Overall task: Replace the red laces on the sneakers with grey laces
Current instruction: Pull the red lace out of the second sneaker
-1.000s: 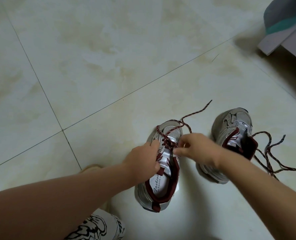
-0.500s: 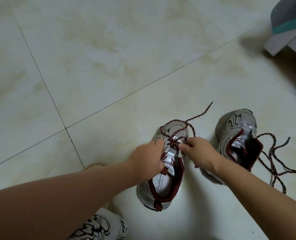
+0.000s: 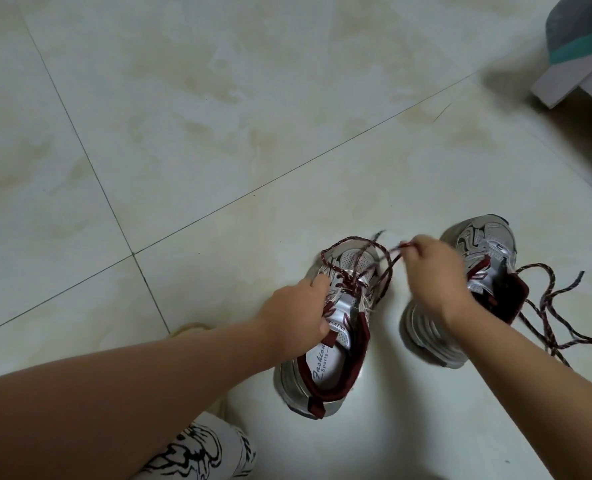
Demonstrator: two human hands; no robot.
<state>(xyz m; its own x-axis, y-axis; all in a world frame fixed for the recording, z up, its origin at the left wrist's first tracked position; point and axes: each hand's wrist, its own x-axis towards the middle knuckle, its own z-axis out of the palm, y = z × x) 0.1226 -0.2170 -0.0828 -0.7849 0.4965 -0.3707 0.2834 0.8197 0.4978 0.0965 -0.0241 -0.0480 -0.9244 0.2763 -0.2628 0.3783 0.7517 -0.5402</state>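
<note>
A pale tiled floor (image 3: 218,133) fills the view, crossed by thin grout lines. At the top right corner sits grey furniture (image 3: 578,60) with a teal-striped cloth over it. Both bare forearms reach in from the bottom edge toward two silver and maroon sneakers standing on the tiles. The left arm runs up from the lower left; the left hand (image 3: 294,311) grips the left sneaker (image 3: 325,372) at its tongue and side, fingers curled over the upper, thumb by the collar. The right arm comes in from the lower right, wrist bent, passing over the right sneaker (image 3: 488,251). The right hand (image 3: 433,271) is raised beside the left sneaker's toe, fingertips pinching the red lace (image 3: 356,258), which loops loose above the eyelets. A second lace (image 3: 551,306) trails from the right sneaker onto the floor. A patterned trouser knee (image 3: 197,452) shows at the bottom.
</note>
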